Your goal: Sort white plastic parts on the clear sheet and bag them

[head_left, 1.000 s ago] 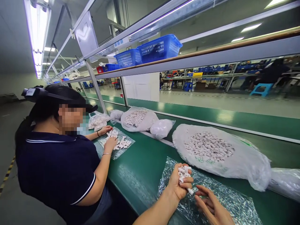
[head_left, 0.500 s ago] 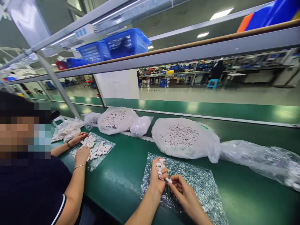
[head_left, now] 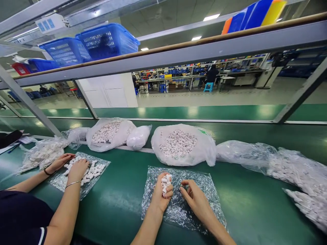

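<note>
Several small white tubular parts [head_left: 166, 183] lie in my left hand [head_left: 161, 194], its fingers curled round them. To its right, my right hand [head_left: 193, 198] is apart from it, thumb and fingers bent toward each other; whether something tiny sits between the fingertips cannot be made out. Both hands are over a clear crinkled plastic sheet [head_left: 212, 207] on the green table [head_left: 114, 204]. Behind them rests an open white plastic bag [head_left: 206, 148] full of small white and pinkish parts.
At left, a co-worker's hands [head_left: 79, 168] touch white parts on another plastic sheet [head_left: 60, 182]. More filled bags [head_left: 109, 134] line the back. Clear bags of parts [head_left: 293, 170] lie at right. Blue baskets [head_left: 109, 39] stand on an overhead shelf [head_left: 163, 59].
The view has turned to the right, showing more bags there. My right hand has drawn away from my left hand, and the white part it held by my left fingers no longer shows there.
</note>
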Tool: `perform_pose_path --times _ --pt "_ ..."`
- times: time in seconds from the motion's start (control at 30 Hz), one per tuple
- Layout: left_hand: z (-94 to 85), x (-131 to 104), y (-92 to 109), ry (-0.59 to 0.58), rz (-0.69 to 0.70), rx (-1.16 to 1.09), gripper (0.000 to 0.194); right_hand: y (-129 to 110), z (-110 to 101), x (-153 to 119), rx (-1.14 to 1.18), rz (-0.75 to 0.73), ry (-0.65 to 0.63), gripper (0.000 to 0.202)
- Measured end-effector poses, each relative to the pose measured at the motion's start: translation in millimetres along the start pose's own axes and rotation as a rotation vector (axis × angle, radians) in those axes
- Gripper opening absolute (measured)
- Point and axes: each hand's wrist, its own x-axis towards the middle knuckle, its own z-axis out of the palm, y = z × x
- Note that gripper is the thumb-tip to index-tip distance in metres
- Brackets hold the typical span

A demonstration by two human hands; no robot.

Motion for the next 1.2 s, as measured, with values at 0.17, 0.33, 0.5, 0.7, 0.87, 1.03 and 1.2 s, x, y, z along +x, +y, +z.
perform_pose_path --times 0.17,0.33,0.5,0.7,0.87,1.03,1.2 --pt "1.9 -2.0 -17.1 -0.038 -0.135 0.185 0.019 -6.3 -2.1 2.7 0.200 0.060 -0.008 0.030" --pt "1.4 -3.6 -26.0 -0.061 -0.187 0.286 0.020 -7.5 -10.5 4.5 0.275 0.050 -0.106 0.036" --pt "1.2 -2.5 -21.2 0.000 -0.112 0.342 0.024 3.9 -18.2 7.3 0.164 0.091 -0.019 0.034" --pt "1.8 -5.8 -22.8 -0.019 -0.104 0.446 0.039 6.8 -16.2 6.9 0.063 0.069 0.037 0.026" --pt "3.1 -9.7 -30.0 -0.016 -0.081 0.575 0.048 -8.1 -15.8 3.8 0.141 -0.012 -0.073 0.022" --pt "7.2 -16.2 -28.6 -0.064 -0.133 0.668 0.049 -12.5 -19.2 3.1 0.121 -0.060 -0.106 0.017" --pt "10.6 -18.7 -28.4 -0.112 -0.203 0.675 0.043 -8.7 -20.4 2.4 0.148 -0.104 -0.138 0.015"
